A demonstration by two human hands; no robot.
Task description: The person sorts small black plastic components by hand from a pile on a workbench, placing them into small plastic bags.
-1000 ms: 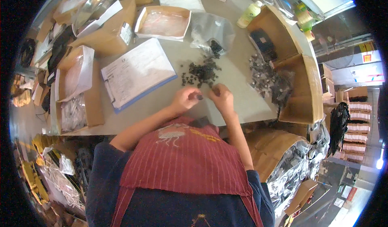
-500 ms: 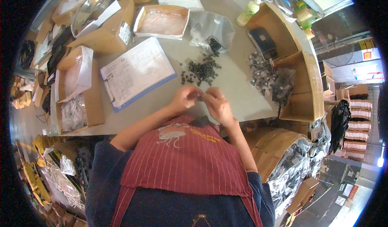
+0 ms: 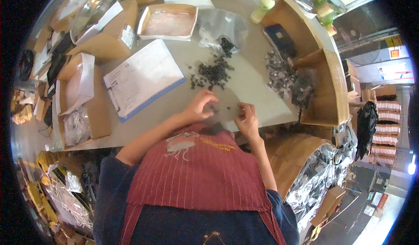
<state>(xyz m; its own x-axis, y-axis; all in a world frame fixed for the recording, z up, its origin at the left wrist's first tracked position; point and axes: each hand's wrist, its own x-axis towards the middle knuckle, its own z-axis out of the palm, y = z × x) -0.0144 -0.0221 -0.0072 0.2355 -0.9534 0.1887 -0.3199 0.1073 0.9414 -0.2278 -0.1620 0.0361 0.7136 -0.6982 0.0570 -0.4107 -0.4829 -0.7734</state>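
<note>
My left hand (image 3: 200, 107) is just above the near side of the table, its fingers curled round a small dark part that barely shows. To its right is my right hand (image 3: 248, 122), thumb and fingers drawn together; a dark spot shows at the fingertips, too small to name. A single small black piece (image 3: 228, 108) appears between the two hands. Beyond them lies a loose pile of small black parts (image 3: 213, 73). At the far end of the pile, a clear plastic bag (image 3: 221, 27) lies with more black parts at its mouth (image 3: 227, 47).
Left of the pile is a blue clipboard with papers (image 3: 144, 77). A shallow white box (image 3: 169, 21) stands behind it. On the right, small bagged parts (image 3: 283, 75) lie beside cardboard dividers (image 3: 321, 88), a dark tray (image 3: 280, 40) and a bottle (image 3: 263, 8). Open cartons (image 3: 98, 109) line the left.
My hands have come apart: the right moved right and slightly down, the left stayed near its place. A small black piece now shows between them. The whole view shifted slightly.
</note>
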